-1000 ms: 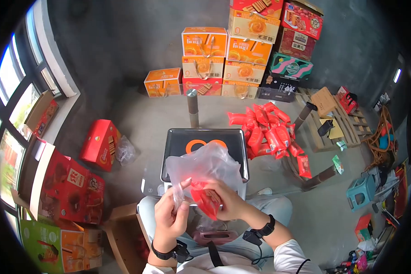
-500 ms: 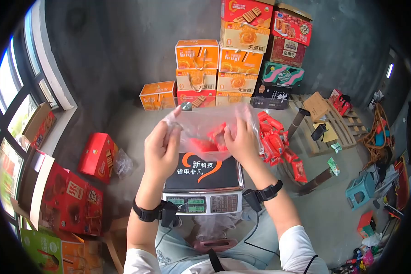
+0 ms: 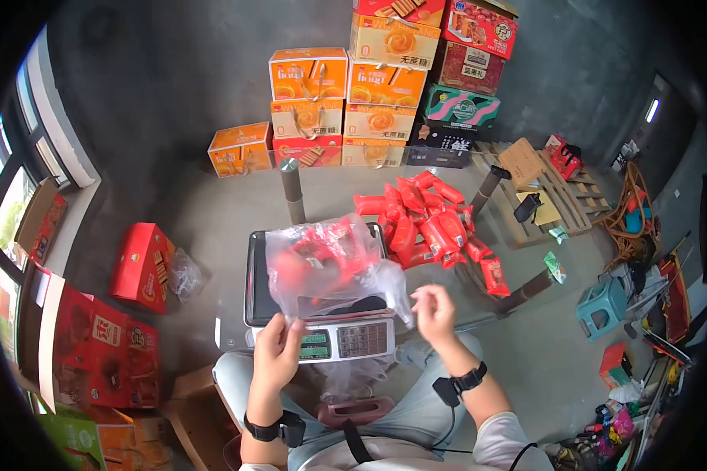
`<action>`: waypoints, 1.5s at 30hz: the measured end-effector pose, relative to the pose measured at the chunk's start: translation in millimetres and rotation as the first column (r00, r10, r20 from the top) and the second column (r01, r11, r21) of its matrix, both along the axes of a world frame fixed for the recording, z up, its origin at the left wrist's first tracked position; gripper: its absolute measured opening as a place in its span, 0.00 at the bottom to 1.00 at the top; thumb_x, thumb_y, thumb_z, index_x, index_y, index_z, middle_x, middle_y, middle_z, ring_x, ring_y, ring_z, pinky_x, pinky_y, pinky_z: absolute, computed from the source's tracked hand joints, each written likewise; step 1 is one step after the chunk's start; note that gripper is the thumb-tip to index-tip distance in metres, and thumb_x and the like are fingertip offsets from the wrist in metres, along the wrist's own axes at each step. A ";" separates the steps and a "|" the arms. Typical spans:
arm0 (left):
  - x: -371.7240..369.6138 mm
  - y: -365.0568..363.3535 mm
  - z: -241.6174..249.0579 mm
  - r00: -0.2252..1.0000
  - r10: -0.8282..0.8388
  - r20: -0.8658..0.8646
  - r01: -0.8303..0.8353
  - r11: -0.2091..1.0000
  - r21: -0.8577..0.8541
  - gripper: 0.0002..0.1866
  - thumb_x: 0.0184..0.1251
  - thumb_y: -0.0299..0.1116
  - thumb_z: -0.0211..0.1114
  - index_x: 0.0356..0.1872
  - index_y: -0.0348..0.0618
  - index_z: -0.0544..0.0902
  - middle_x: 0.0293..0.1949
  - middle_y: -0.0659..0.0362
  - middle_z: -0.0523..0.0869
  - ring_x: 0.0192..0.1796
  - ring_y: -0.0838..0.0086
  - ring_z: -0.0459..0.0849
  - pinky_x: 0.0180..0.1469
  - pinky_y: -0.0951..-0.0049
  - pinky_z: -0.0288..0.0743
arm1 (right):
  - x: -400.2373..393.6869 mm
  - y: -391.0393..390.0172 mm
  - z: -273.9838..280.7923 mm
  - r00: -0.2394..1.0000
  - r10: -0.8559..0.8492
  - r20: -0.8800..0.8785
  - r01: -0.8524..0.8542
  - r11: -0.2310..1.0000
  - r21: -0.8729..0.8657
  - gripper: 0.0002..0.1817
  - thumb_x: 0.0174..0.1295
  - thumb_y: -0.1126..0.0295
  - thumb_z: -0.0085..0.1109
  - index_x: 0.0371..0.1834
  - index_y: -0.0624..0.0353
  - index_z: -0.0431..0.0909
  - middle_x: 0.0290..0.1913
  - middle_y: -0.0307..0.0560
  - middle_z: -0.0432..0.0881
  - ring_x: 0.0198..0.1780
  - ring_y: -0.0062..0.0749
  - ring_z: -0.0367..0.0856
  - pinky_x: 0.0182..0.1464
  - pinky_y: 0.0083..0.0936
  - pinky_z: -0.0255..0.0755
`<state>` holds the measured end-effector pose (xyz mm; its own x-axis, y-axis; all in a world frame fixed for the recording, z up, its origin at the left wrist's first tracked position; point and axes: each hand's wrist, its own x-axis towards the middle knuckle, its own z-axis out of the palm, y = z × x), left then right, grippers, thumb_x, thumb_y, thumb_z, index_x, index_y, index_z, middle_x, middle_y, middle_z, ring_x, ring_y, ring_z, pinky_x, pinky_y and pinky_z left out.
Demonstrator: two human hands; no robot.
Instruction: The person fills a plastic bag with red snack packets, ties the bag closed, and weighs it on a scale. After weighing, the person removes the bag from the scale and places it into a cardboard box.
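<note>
A clear plastic bag (image 3: 291, 294) with red packets (image 3: 334, 243) in it lies on the black platform of a digital scale (image 3: 257, 275). My left hand (image 3: 277, 352) is at the bag's near left corner, thumb and fingers closed on its edge. Just beyond the bag's bunched right handle, my right hand (image 3: 436, 315) is held with bent fingers apart and nothing visible in them. To the right of the scale, a heap of red packets (image 3: 448, 228) lies on the glass table (image 3: 236, 212).
Stacked orange gift boxes (image 3: 306, 74) stand against the back wall. A red box (image 3: 143, 267) and a crumpled plastic bag (image 3: 186, 275) are at left. Green wrappers (image 3: 554, 267) lie at the table's right. A wooden pallet (image 3: 554, 208) and a blue stool (image 3: 601, 310) stand farther right.
The bag of packets has come down from above the scale onto its platform. Both hands have lowered toward me, and the right hand has moved away from the bag. The view has shifted.
</note>
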<state>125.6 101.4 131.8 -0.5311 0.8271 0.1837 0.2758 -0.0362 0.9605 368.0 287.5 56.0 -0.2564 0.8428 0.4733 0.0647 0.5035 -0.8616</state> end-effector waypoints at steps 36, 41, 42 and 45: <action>38.8 -21.3 -24.3 0.996 0.017 0.090 -0.027 0.993 0.111 0.30 0.64 0.22 0.62 0.69 0.38 0.68 0.25 0.68 0.69 0.27 0.83 0.66 0.34 0.82 0.64 | -19.4 -55.7 -2.4 0.998 0.060 -0.034 -0.048 0.961 0.273 0.31 0.51 0.64 0.65 0.58 0.65 0.69 0.45 0.53 0.79 0.46 0.43 0.80 0.51 0.38 0.73; 42.7 -22.6 -11.9 0.993 -0.070 -0.095 0.082 0.989 0.124 0.32 0.62 0.20 0.61 0.70 0.39 0.67 0.23 0.66 0.67 0.25 0.82 0.66 0.31 0.81 0.64 | -53.2 -65.1 40.0 0.876 0.080 0.476 -0.217 0.946 0.242 0.32 0.49 0.61 0.70 0.57 0.62 0.73 0.47 0.58 0.79 0.46 0.54 0.80 0.50 0.42 0.74; 43.2 -22.8 -6.4 0.984 -0.089 -0.151 0.102 0.992 0.079 0.32 0.62 0.19 0.61 0.70 0.40 0.68 0.22 0.66 0.66 0.23 0.82 0.65 0.30 0.81 0.63 | -64.1 -63.1 39.5 0.819 0.079 0.569 -0.205 0.965 0.161 0.35 0.49 0.61 0.70 0.61 0.62 0.70 0.48 0.60 0.78 0.48 0.56 0.79 0.51 0.43 0.74; 47.1 -26.2 -12.9 0.978 -0.111 -0.176 0.126 0.989 0.076 0.30 0.61 0.20 0.62 0.68 0.40 0.70 0.20 0.62 0.70 0.20 0.80 0.68 0.26 0.79 0.65 | -101.6 -55.7 47.8 0.808 0.091 0.582 -0.145 0.988 0.047 0.40 0.50 0.60 0.70 0.66 0.62 0.64 0.52 0.63 0.75 0.52 0.59 0.76 0.53 0.45 0.73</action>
<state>172.8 75.1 118.9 -0.3847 0.8597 0.3361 0.4241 -0.1589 0.8916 266.4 231.9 103.8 -0.5993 0.7520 0.2745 0.4712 0.6086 -0.6384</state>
